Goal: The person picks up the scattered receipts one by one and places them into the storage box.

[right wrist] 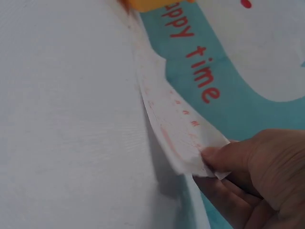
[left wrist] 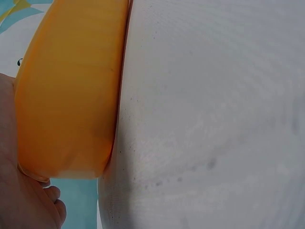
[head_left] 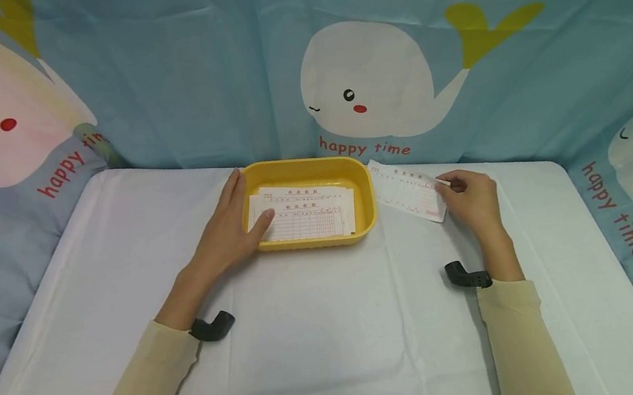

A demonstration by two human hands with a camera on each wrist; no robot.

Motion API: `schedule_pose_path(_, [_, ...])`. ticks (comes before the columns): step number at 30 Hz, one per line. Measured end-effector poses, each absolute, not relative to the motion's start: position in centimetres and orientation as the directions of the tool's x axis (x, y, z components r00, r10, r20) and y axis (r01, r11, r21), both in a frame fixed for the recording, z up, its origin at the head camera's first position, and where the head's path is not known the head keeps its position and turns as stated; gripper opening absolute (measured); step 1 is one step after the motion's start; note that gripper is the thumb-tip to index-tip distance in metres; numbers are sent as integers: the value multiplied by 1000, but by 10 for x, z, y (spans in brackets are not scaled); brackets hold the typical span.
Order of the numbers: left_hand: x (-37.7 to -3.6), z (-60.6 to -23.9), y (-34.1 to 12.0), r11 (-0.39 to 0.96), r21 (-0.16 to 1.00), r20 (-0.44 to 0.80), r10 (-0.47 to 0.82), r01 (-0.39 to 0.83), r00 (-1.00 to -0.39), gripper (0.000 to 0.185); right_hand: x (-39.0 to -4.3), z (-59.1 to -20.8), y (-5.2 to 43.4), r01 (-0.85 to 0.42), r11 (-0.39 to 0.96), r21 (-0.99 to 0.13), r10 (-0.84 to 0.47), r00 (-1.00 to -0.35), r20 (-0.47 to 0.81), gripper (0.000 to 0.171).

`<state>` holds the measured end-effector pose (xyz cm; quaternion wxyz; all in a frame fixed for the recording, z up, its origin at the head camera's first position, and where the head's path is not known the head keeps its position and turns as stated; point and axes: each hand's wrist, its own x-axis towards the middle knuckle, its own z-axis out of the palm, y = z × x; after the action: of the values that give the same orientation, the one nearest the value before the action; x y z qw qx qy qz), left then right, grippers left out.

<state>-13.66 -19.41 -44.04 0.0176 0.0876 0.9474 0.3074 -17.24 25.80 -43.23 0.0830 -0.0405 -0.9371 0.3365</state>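
A yellow plastic basket (head_left: 364, 218) sits at the back of the table with printed receipt slips (head_left: 308, 222) stacked in it. My left hand (head_left: 230, 225) holds the basket by its left end, the thumb over the front rim and the fingers along the outer side. In the left wrist view the palm lies against the basket's wall (left wrist: 71, 95). Right of the basket, my right hand (head_left: 472, 197) pinches the right edge of a single receipt slip (head_left: 406, 192) with red print. The right wrist view shows this slip (right wrist: 176, 124) bent and lifted at the pinched end.
A white cloth (head_left: 322, 330) covers the table. Behind it hangs a blue curtain (head_left: 186, 74) with whale prints. Dark wrist-worn devices sit on the left wrist (head_left: 213, 326) and the right wrist (head_left: 467, 275).
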Motion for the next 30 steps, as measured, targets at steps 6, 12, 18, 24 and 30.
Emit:
schedule_pose_path(6, [-137,-441,-194,794,588,20,175,153,-984,95,-168,-420,261,7,743,-669,112,-987,113,27])
schedule_pose_path(12, [-137,-440,-194,791,592,20,177,154,-984,94,-165,-409,264,12,626,-780,130,-987,90,28])
schedule_pose_path(18, [-137,-440,-193,786,598,22,183,160,-983,95,-163,-401,264,56,526,-849,217,-974,70,33])
schedule_pose_path(24, [-137,-441,-193,774,608,28,200,176,-979,95,-161,-392,261,48,377,-925,363,-927,100,28])
schedule_pose_path(30, [-137,-440,-195,782,603,16,189,160,-982,95,-160,-378,248,-4,271,-962,419,-900,122,26])
